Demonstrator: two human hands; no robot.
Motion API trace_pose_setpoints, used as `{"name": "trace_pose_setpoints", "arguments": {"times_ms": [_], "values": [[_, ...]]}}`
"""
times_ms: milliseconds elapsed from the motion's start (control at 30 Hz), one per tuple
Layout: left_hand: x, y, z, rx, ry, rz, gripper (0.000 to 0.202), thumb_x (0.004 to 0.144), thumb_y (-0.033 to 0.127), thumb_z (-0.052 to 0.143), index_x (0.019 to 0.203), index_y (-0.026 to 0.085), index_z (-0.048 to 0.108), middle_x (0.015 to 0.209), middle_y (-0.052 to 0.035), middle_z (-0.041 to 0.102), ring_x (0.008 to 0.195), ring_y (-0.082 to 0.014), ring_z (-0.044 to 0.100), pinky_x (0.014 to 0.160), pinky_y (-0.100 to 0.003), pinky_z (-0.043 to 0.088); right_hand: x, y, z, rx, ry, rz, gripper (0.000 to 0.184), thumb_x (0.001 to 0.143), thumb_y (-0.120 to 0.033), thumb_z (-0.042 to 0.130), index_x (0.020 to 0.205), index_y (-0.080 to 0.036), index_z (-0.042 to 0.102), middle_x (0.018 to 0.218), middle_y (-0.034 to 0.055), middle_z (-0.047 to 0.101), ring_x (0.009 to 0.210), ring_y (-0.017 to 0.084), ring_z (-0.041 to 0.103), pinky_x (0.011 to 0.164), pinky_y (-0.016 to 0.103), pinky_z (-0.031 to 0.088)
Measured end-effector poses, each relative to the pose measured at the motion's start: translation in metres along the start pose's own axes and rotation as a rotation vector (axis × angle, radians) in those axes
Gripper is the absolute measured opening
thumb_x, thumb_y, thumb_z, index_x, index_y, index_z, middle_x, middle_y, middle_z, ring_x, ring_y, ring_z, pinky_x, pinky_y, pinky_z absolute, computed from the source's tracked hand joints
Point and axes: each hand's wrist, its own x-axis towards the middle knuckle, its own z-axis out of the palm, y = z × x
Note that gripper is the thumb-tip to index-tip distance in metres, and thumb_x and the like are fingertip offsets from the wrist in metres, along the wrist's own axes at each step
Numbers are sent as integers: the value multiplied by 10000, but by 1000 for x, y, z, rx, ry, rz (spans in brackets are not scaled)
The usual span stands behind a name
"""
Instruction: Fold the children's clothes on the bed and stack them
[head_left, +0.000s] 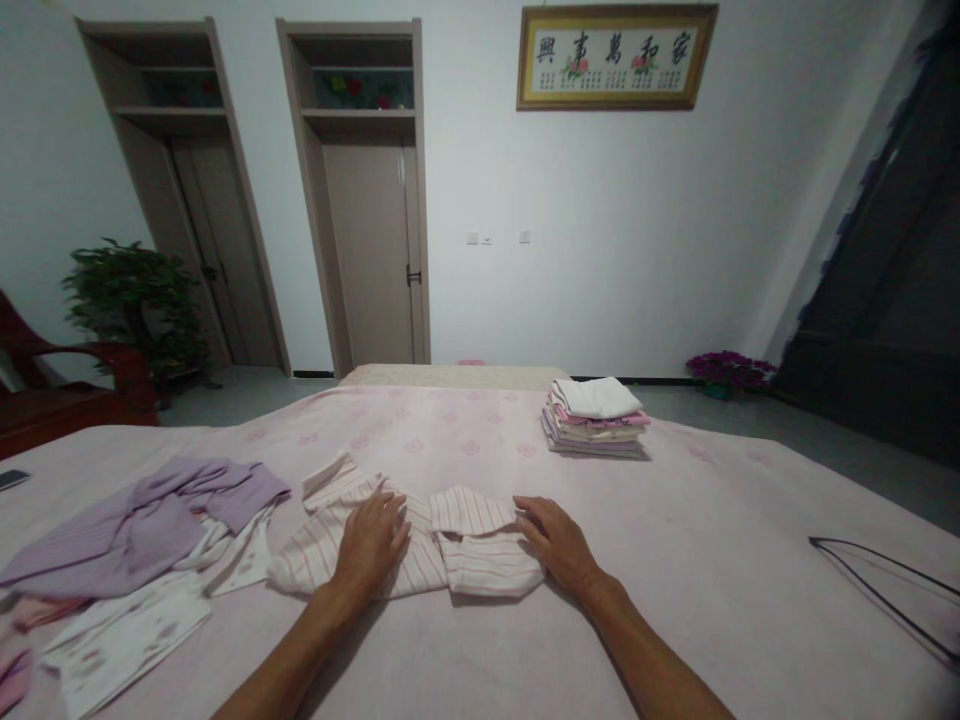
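Note:
A cream garment with pinkish stripes point(491, 568), perhaps a shirt, lies partly folded and wrinkled on the bed-like surface before me. My left hand point(373, 540) rests on the garment's left half, palm down, its fingers loosely apart. At the right edge of the same cloth, my right hand point(559, 545) has its fingertips closed on a folded-over part. Part of the fabric is hidden beneath both hands. To the left is a loose heap with a lilac ribbed garment point(150, 525) and a white patterned cloth point(131, 635).
A stack of folded clothes point(596, 425) stands toward the far right of the pink sheet point(465, 665). A black wire-like loop point(885, 600) lies at the right. At the left edge is a dark phone-like object point(13, 479). A wooden chair point(82, 390) stands beyond.

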Motion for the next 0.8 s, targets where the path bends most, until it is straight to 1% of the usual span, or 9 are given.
{"name": "trace_pose_setpoints", "arguments": {"times_ms": [100, 200, 267, 333, 400, 533, 667, 733, 800], "values": [[-5, -6, 5, 164, 21, 26, 395, 901, 234, 568, 1281, 151, 636, 1364, -157, 624, 1312, -318, 520, 1107, -483, 366, -4, -7, 6, -132, -52, -79, 416, 899, -321, 580, 1298, -212, 630, 1230, 102, 683, 1122, 256, 594, 1021, 428, 435], [-7, -2, 3, 249, 19, 32, 352, 911, 241, 558, 1243, 167, 648, 1239, -142, 677, 1196, -307, 578, 1059, -464, 379, -6, -10, 15, -266, -47, -52, 491, 863, -273, 613, 1346, -184, 596, 1212, 122, 676, 1118, 275, 572, 1023, 446, 416], [-6, 2, 1, 293, 28, 36, 302, 914, 255, 557, 1186, 183, 667, 1118, -125, 699, 1092, -302, 605, 1010, -456, 389, -6, -14, 19, -312, -49, -35, 390, 872, -252, 585, 1250, -186, 655, 1142, 116, 686, 1078, 272, 573, 993, 430, 424], [-5, 3, -1, 325, 44, 42, 240, 916, 256, 554, 1107, 192, 684, 1029, -115, 698, 1004, -300, 613, 964, -455, 393, -6, -17, 21, -301, -52, -23, 255, 888, -229, 529, 1061, -206, 714, 1022, 91, 694, 997, 250, 586, 934, 390, 441], [-5, 2, -3, 328, 59, 58, 181, 924, 241, 540, 1019, 194, 687, 967, -105, 692, 942, -291, 614, 927, -448, 395, -3, -18, 20, -209, -11, 18, 240, 879, -201, 477, 924, -218, 712, 939, 69, 689, 936, 225, 601, 886, 349, 450], [-7, 3, -10, 239, 119, 107, 151, 944, 221, 510, 901, 198, 653, 875, -74, 674, 865, -262, 606, 861, -418, 410, 6, -9, 11, 184, 218, 245, 253, 844, -271, 459, 920, -211, 692, 944, 54, 710, 910, 218, 636, 835, 323, 473], [-13, 14, -21, 50, 255, 219, 183, 983, 255, 473, 900, 202, 628, 867, -60, 661, 871, -240, 597, 870, -408, 429, 14, 21, -7, 481, 592, 474, 346, 792, -434, 538, 972, -181, 689, 912, 50, 726, 875, 241, 632, 774, 325, 485], [-18, 23, -24, -40, 299, 283, 197, 999, 268, 457, 909, 210, 622, 860, -54, 661, 868, -226, 596, 890, -402, 436, 13, 41, -16, 531, 737, 514, 393, 774, -464, 551, 1013, -181, 682, 937, 46, 729, 879, 238, 627, 758, 316, 483], [-23, 33, -24, -111, 291, 339, 192, 1002, 262, 457, 913, 217, 621, 859, -51, 668, 865, -215, 599, 899, -391, 443, 11, 59, -23, 577, 745, 495, 403, 782, -466, 522, 1043, -193, 663, 948, 37, 726, 880, 228, 627, 743, 305, 485]]}}
